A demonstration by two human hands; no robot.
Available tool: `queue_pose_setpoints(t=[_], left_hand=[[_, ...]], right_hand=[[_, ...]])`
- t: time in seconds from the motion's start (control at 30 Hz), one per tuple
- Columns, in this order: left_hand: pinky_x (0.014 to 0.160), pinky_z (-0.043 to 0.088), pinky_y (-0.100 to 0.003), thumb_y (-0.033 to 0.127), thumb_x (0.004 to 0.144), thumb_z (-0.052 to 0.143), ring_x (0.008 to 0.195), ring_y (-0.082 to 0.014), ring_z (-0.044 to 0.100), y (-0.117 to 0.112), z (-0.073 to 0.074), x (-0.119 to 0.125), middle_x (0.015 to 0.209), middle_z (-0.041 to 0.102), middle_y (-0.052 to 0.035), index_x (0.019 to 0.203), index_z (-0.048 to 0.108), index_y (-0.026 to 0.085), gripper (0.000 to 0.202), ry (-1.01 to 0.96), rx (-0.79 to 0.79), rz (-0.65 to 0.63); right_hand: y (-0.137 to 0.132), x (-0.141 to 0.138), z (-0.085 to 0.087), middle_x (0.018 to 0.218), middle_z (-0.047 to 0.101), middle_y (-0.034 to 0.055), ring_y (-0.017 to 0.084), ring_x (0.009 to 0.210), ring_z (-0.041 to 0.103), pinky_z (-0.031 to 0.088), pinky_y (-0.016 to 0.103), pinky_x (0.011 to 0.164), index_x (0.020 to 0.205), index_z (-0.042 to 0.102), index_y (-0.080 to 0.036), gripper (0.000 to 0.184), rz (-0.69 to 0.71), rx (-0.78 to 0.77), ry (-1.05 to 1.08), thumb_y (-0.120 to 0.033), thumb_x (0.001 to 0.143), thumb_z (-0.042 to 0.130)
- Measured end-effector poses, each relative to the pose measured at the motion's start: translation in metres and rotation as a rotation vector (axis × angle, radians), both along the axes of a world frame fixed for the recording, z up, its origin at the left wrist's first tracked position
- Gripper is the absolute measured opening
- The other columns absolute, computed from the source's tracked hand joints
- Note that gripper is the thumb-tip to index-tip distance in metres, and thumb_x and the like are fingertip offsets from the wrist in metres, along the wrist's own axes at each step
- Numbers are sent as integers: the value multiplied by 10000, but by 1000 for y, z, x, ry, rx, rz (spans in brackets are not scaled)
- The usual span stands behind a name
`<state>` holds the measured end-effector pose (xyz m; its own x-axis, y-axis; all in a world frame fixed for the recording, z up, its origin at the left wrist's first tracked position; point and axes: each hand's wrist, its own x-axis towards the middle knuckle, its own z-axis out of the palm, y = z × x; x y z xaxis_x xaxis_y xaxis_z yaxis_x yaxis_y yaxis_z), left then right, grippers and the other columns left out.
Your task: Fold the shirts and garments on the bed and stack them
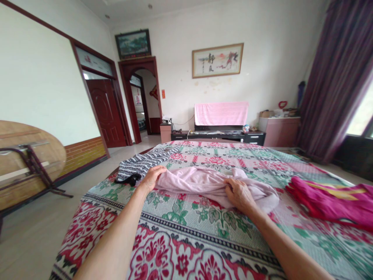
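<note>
A pale pink garment (194, 179) lies bunched lengthwise on the patterned cloth (180, 214) in front of me; its exact kind does not show. My left hand (153, 177) grips its left end, with fingers and thumb closed on the fabric. Toward the garment's right part, my right hand (238, 193) has its fingers curled into the folds. A black-and-white patterned garment (141, 163) with a black edge lies just beyond my left hand. Off to the right is a stack of folded magenta and red clothes (335, 200).
A folded round table (32, 151) leans at the left wall. Across the room stands a low black cabinet (253, 138) with a pink cloth (221, 112) draped over a flat object on it. Purple curtains (329, 85) hang at the right, near a pinkish cabinet (281, 130).
</note>
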<state>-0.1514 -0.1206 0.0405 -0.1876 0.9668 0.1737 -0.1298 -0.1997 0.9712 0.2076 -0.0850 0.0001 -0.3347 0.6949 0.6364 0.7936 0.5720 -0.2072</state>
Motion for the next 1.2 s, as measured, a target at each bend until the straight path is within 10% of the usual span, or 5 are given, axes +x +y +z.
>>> queue_pose_setpoints(t=[0.37,0.7,1.2], left_hand=[[675,414,-218,220,515,816,688,-99,584,-1,-2,1,801,671,-14,983,702,151,486,-53,-24,-20],[656,419,-231,247,478,829,640,-114,588,1,-4,-1,713,671,-34,776,707,105,352,-56,-43,-3],[620,398,-233,503,497,772,648,-143,557,10,-33,-19,696,650,-8,787,669,125,487,98,59,357]], right_hand=[[-1,0,1,841,692,61,216,822,631,389,324,766,863,595,-179,217,7,-2,1,-138,780,399],[-1,0,2,818,687,57,218,805,628,397,325,768,845,602,-177,209,6,-8,18,-144,774,408],[-1,17,26,933,675,76,196,860,611,440,300,791,922,620,-196,232,-20,41,258,-222,795,428]])
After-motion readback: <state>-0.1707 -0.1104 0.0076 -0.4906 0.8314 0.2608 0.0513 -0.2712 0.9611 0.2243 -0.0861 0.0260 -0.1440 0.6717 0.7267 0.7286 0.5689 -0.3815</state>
